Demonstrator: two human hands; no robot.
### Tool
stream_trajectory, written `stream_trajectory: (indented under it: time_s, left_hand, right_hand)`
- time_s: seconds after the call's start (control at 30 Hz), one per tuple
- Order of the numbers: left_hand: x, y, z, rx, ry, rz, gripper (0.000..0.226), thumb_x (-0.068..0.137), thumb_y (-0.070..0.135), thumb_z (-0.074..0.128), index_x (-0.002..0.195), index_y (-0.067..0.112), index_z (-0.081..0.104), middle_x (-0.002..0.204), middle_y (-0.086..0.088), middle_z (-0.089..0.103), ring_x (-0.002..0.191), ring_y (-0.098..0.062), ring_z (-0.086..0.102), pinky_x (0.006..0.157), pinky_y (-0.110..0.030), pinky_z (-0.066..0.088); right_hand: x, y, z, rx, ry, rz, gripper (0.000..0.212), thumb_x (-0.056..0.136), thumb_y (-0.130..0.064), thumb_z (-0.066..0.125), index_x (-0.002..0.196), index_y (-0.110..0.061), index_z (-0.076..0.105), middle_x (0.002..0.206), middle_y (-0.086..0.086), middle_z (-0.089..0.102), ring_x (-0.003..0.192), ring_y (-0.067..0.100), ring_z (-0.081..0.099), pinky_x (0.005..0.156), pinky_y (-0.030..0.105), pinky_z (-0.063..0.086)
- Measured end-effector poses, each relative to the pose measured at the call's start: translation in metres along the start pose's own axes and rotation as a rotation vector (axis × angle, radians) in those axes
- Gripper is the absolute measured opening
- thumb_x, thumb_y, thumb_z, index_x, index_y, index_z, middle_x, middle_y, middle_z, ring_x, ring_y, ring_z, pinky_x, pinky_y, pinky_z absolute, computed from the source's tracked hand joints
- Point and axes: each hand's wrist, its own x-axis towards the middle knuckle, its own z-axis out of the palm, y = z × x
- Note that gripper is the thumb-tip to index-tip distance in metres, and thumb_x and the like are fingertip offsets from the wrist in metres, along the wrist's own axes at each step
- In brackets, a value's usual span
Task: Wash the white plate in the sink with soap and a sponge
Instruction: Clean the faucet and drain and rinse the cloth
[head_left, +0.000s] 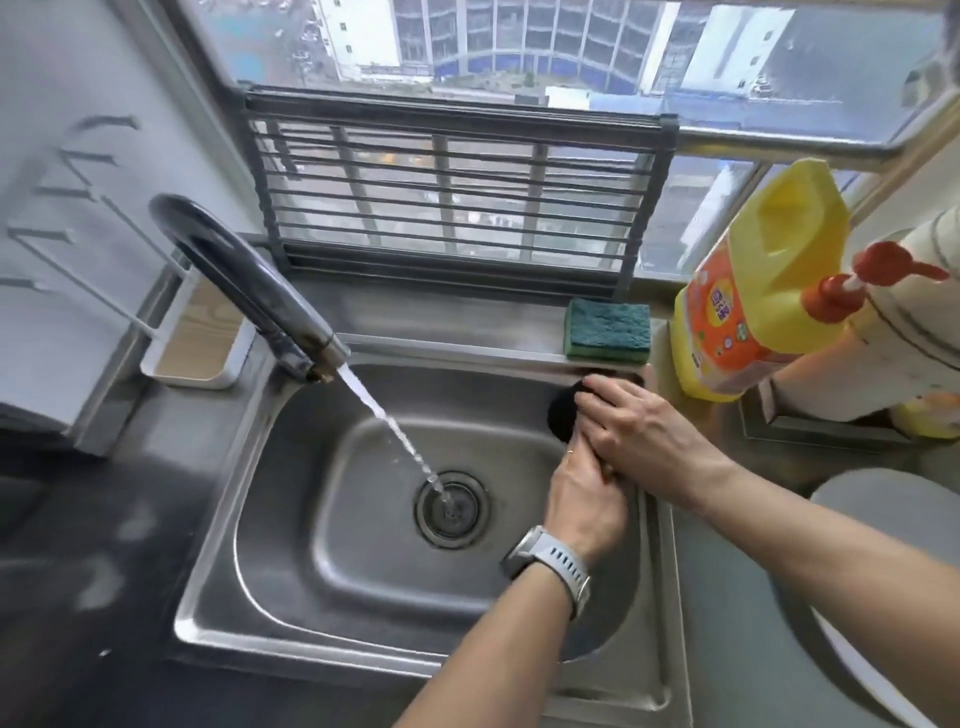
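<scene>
Both of my hands meet at the right rim of the steel sink (291, 519). My left hand (582, 501), with a grey watch on its wrist, grips the lower end of a black round-headed object (562, 415). My right hand (641, 431) wraps over its upper part and hides most of it. The white plate (893, 525) lies on the counter right of the sink, under my right forearm and partly out of frame. A green sponge (608, 328) rests on the back ledge. A yellow soap bottle (753, 291) with an orange pump stands at the right.
Water runs from the dark faucet (244, 280) into the drain (451, 508). A folding grey rack (457, 192) leans against the window behind the sink. A white tray (192, 343) sits at the back left. A pale container (914, 332) stands behind the soap bottle.
</scene>
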Motion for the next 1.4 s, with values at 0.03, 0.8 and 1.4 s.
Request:
stream_trajectory:
  time_s: [0.03, 0.8, 1.4]
  left_hand:
    - [-0.004, -0.006, -0.004, 0.017, -0.039, -0.055, 0.037, 0.097, 0.013, 0.045, 0.133, 0.013, 0.052, 0.132, -0.018, 0.063, 0.122, -0.037, 0.057, 0.093, -0.033, 0.044]
    - [-0.091, -0.090, -0.331, 0.802, 0.044, 0.083, 0.058, 0.091, 0.002, 0.041, 0.143, 0.024, 0.054, 0.149, -0.001, 0.053, 0.143, -0.011, 0.043, 0.118, -0.018, 0.027]
    - [-0.115, -0.100, -0.388, 0.688, 0.201, 0.140, 0.045, 0.100, 0.002, 0.045, 0.139, 0.020, 0.059, 0.136, -0.002, 0.065, 0.128, -0.014, 0.058, 0.108, -0.018, 0.039]
  right_hand:
    - [0.002, -0.004, -0.002, -0.010, -0.076, -0.040, 0.019, 0.083, -0.008, 0.053, 0.081, -0.008, 0.072, 0.086, 0.011, 0.069, 0.095, 0.035, 0.063, 0.079, 0.043, 0.056]
    - [0.263, -0.299, -0.001, 2.215, -0.218, 1.586, 0.047, 0.091, -0.026, 0.058, 0.127, -0.007, 0.036, 0.127, 0.020, 0.060, 0.109, 0.032, 0.064, 0.097, 0.044, 0.054]
    - [0.175, -0.402, -0.077, 0.929, 0.111, 0.670, 0.059, 0.083, -0.012, 0.041, 0.140, -0.006, 0.056, 0.155, 0.031, 0.034, 0.142, 0.052, 0.032, 0.111, 0.055, 0.040]
